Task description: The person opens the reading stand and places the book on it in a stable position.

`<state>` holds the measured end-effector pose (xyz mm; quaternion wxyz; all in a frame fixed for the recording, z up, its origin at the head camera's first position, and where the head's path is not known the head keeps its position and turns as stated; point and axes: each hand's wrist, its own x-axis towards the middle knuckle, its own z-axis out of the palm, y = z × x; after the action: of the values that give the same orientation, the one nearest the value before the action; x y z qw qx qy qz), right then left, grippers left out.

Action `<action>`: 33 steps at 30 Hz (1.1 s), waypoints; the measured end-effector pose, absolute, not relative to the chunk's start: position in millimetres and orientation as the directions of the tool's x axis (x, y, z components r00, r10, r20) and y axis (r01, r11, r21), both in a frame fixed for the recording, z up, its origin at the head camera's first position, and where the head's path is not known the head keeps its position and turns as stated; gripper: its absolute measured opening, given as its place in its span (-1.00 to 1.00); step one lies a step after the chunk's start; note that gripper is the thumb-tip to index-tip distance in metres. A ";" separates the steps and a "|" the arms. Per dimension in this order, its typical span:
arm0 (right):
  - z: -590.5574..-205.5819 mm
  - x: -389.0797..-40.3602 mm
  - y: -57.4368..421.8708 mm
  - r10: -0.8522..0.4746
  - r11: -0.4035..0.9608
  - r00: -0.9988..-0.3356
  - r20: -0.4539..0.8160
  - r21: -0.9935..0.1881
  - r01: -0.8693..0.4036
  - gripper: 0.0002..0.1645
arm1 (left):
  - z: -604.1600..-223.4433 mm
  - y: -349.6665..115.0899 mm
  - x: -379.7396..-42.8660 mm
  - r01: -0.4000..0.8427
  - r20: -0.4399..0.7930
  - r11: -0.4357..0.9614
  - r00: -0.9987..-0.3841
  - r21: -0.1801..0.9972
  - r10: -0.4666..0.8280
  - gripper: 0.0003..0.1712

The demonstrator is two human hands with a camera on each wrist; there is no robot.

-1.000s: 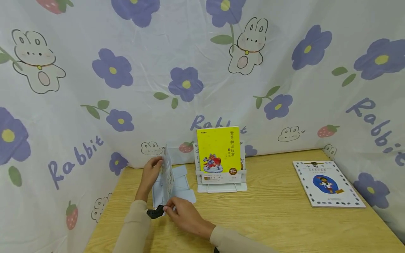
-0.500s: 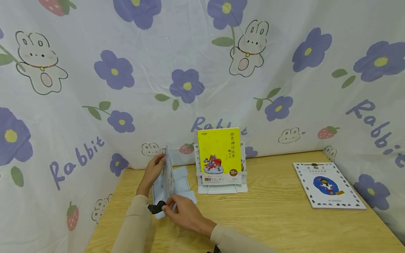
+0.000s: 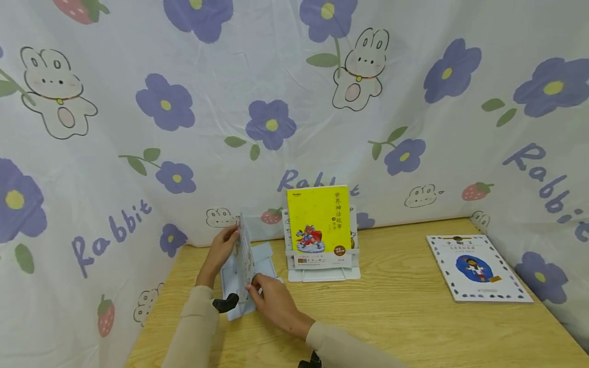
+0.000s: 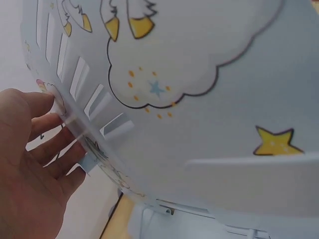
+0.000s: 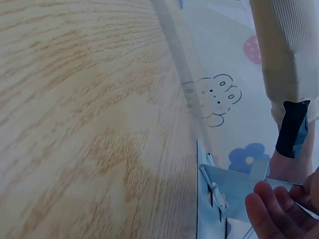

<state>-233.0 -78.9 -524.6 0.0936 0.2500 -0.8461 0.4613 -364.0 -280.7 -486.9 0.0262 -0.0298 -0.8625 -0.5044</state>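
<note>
A light-blue book stand (image 3: 246, 255) with a printed panel stands on the left of the table, its panel raised nearly upright over its flat base (image 3: 263, 254). My left hand (image 3: 221, 251) holds the panel's far side edge; in the left wrist view, the thumb of that hand (image 4: 30, 154) lies on the edge next to a row of slots. At the near side, my right hand (image 3: 276, 304) pinches the panel edge. The right wrist view shows the fingers of the right hand (image 5: 274, 209) close by the panel and a hinged wire support (image 5: 214, 191) at the base.
A second book stand (image 3: 322, 274) holds a yellow book (image 3: 318, 220) upright at the back middle. A white picture book (image 3: 478, 268) lies flat on the right of the wooden table (image 3: 377, 317). A printed curtain (image 3: 294, 76) hangs behind.
My right hand has shifted slightly up and to the right along the near side of the stand. My left hand stays at the panel's far edge. The yellow book has not moved.
</note>
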 end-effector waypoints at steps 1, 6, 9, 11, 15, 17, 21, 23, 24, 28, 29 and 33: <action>-524.5 -233.0 -79.1 -0.341 0.451 -0.856 0.389 -0.731 -0.512 -0.78 | -486.8 -281.6 -363.3 0.078 0.078 0.487 -0.997 0.870 0.021 -0.40; -523.0 -232.4 -80.2 -0.362 0.423 -0.850 0.383 -0.744 -0.516 -0.80 | -484.9 -286.9 -357.0 0.076 0.087 0.478 -0.996 0.875 -0.001 -0.42; -521.5 -232.1 -80.7 -0.367 0.426 -0.847 0.385 -0.740 -0.521 -0.80 | -484.7 -291.1 -352.6 0.070 0.089 0.479 -0.996 0.875 -0.018 -0.44; -520.2 -232.2 -80.6 -0.363 0.447 -0.842 0.399 -0.718 -0.533 -0.81 | -484.9 -293.5 -350.2 0.065 0.092 0.488 -0.995 0.871 -0.031 -0.45; -517.5 -233.4 -79.9 -0.352 0.486 -0.838 0.418 -0.683 -0.545 -0.83 | -486.2 -299.1 -348.4 0.050 0.100 0.514 -0.992 0.856 -0.070 -0.47; -516.9 -234.5 -79.5 -0.345 0.490 -0.843 0.413 -0.686 -0.538 -0.83 | -486.4 -301.7 -348.3 0.045 0.106 0.525 -0.990 0.850 -0.088 -0.48; -517.0 -238.6 -78.3 -0.317 0.505 -0.854 0.413 -0.688 -0.520 -0.85 | -486.8 -306.0 -347.1 0.027 0.108 0.526 -0.986 0.850 -0.123 -0.47; -517.1 -241.7 -77.1 -0.298 0.509 -0.849 0.436 -0.679 -0.528 -0.86 | -486.8 -307.6 -345.6 0.013 0.102 0.522 -0.985 0.853 -0.142 -0.45; -516.8 -243.5 -76.3 -0.289 0.511 -0.848 0.445 -0.678 -0.529 -0.86 | -486.9 -308.4 -344.8 0.007 0.100 0.518 -0.983 0.855 -0.152 -0.44; -515.3 -251.8 -72.7 -0.259 0.499 -0.847 0.465 -0.686 -0.529 -0.87 | -486.8 -311.8 -341.5 -0.019 0.095 0.507 -0.975 0.862 -0.199 -0.41; -514.9 -254.1 -71.8 -0.253 0.493 -0.851 0.460 -0.696 -0.522 -0.87 | -486.7 -312.4 -340.6 -0.024 0.097 0.505 -0.972 0.863 -0.212 -0.41; -512.9 -261.9 -67.9 -0.235 0.473 -0.876 0.421 -0.738 -0.482 -0.89 | -487.0 -314.3 -338.2 -0.046 0.095 0.494 -0.962 0.868 -0.257 -0.40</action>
<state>-261.9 -67.9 -512.9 0.1319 0.2111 -0.8479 0.4680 -338.2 -314.3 -487.0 0.1066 0.0885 -0.8576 -0.4953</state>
